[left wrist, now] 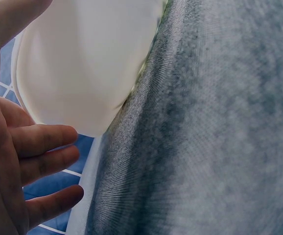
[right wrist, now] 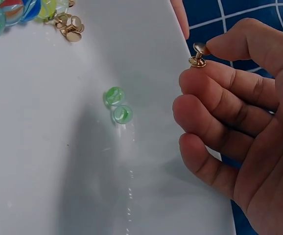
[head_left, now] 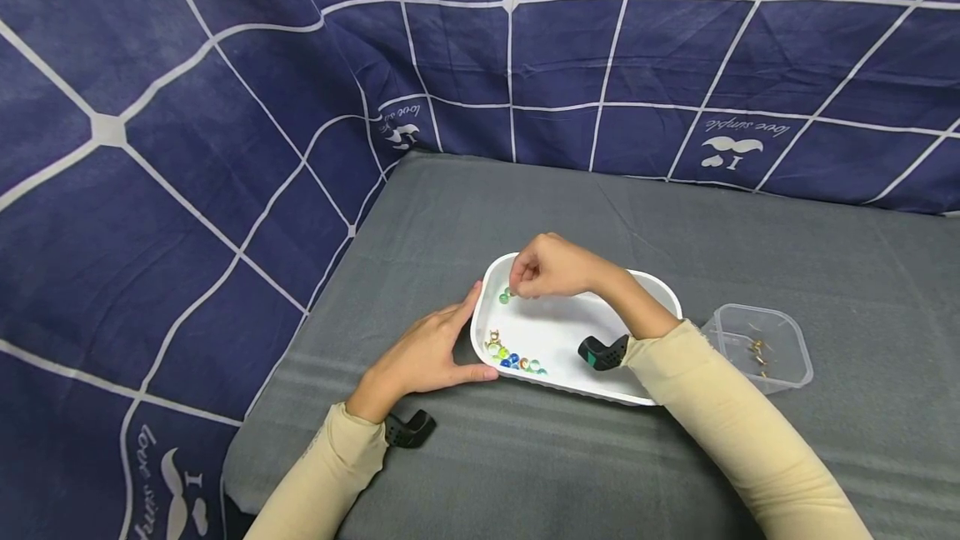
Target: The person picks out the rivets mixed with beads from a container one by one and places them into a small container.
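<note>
1. A gold stud (right wrist: 199,55) is sitting at the fingertips of the right hand (head_left: 557,267), over the far left part of the tray. That hand is pinching it between thumb and fingers; being tiny and smooth, it could be slipping out if the squeeze is landing off-centre.
2. Two green marbles (right wrist: 114,96) are lying in the white tray (head_left: 555,319), near the right hand; a careless brush of a finger could be sending them rolling across its floor.
3. In the tray's near left corner, other gold studs (right wrist: 73,29) are lying against a cluster of coloured marbles (head_left: 514,361); fingers digging there could be scattering both.
4. The left hand (head_left: 431,348) is spreading its thumb and fingers around the tray's left end, pinching nothing; an uneven push could be tilting the tray and shifting everything loose in it.
5. A black wrist device (head_left: 600,354) is hanging over the tray's near side; a dipping forearm could be knocking it against the rim.
6. To the tray's right, a clear box (head_left: 783,344) is holding several gold pieces (head_left: 759,348); the right sleeve (head_left: 720,398), partly hiding it, could be nudging it.
7. Grey cloth (head_left: 562,457) is lying beneath the tray; its folds could be hiding a dropped stud.
</note>
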Motion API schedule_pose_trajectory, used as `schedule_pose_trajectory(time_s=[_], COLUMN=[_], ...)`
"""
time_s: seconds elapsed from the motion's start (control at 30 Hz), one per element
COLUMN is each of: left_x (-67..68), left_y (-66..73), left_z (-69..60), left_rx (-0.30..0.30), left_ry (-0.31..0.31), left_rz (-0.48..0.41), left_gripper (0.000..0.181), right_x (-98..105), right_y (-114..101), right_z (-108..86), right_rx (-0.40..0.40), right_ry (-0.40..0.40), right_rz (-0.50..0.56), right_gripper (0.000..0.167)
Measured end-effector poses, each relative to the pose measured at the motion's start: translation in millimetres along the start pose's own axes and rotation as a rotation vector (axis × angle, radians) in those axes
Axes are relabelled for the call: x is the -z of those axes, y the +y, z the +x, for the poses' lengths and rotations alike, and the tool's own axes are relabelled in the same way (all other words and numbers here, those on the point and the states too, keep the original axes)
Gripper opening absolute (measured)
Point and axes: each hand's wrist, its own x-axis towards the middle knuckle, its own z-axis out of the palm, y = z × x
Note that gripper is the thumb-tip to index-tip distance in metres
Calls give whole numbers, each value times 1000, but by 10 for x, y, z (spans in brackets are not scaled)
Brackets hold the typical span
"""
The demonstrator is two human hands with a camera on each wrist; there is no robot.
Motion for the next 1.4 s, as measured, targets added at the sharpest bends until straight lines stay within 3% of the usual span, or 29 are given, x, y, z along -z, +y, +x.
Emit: schedule_pose_trajectory(time_s=[0.37,0.8,1.1,1.4], left_x=[-4,4,4,5], left_y=[-15,-5,-4,-2], left_z=[7,9,-3,-4], left_rx=[-11,-10,-7,-8], left_ry=[10,12,16,18], left_rz=[-9,-19,-26,-22], left_gripper=[117,116,116,115], right_x=[128,255,318,328], right_y=[-56,-190,-188,-165], right_z=[-107,-295,-479,-724], right_rx=[45,26,19,77], right_ry=[51,104,141,171], right_rz=[64,142,138,126], right_gripper=[15,13,11,10])
